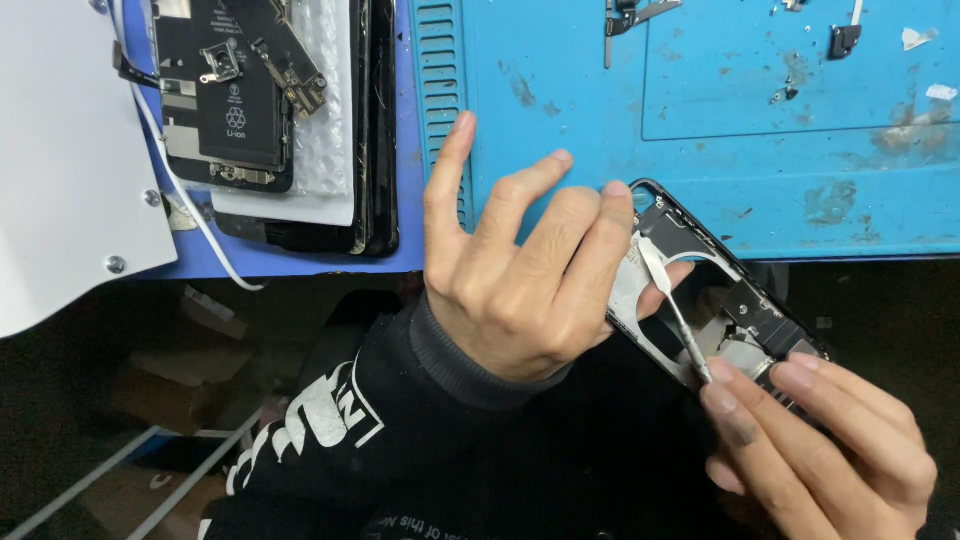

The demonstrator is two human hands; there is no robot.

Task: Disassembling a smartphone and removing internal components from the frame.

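My left hand (pixel 520 270) grips a bare black phone frame (pixel 740 310) by its left edge and holds it tilted in front of the blue mat's near edge. Its index finger sticks up. My right hand (pixel 820 450) pinches a thin metal pry tool (pixel 672 300) between fingertips. The tool's flat tip lies inside the frame's upper part, near my left fingertips. Small metal parts show inside the frame's lower right corner.
A blue work mat (pixel 700 130) covers the bench, with stains, tape scraps and small black parts at the back. At the left lies an opened phone with its battery (pixel 225 100) on a stack of phones, a white cable (pixel 200 225) and a white plate (pixel 60 170).
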